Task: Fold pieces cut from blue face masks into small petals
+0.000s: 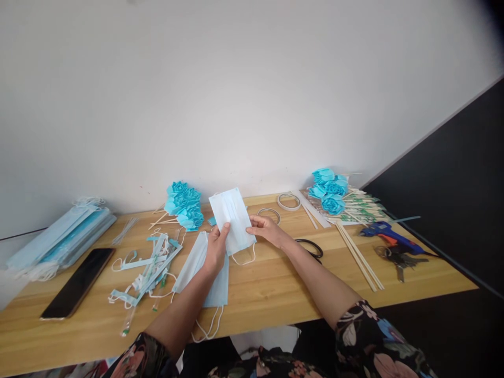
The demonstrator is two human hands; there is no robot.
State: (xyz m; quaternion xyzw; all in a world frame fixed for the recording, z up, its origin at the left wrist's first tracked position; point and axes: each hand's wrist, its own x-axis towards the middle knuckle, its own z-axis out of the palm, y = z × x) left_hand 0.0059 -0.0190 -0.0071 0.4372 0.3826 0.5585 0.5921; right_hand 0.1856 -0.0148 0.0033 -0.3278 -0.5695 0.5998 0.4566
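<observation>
I hold a light blue face mask [233,218] up above the wooden table [275,294]. My left hand [216,250] pinches its lower left edge, thumb on the front. My right hand [266,229] grips its right edge with curled fingers. The mask's white ear loop hangs below it. A second blue mask [189,270] lies flat on the table under my left forearm, its loops dangling over the front edge.
A stack of masks [59,239] and a black phone [79,283] lie at the left. Cut mask strips [151,268], blue fabric flowers [184,205] [329,189], tape rolls [289,201], scissors [311,248], wooden sticks [360,257], a blue glue gun [388,233] and keys [399,258] sit around.
</observation>
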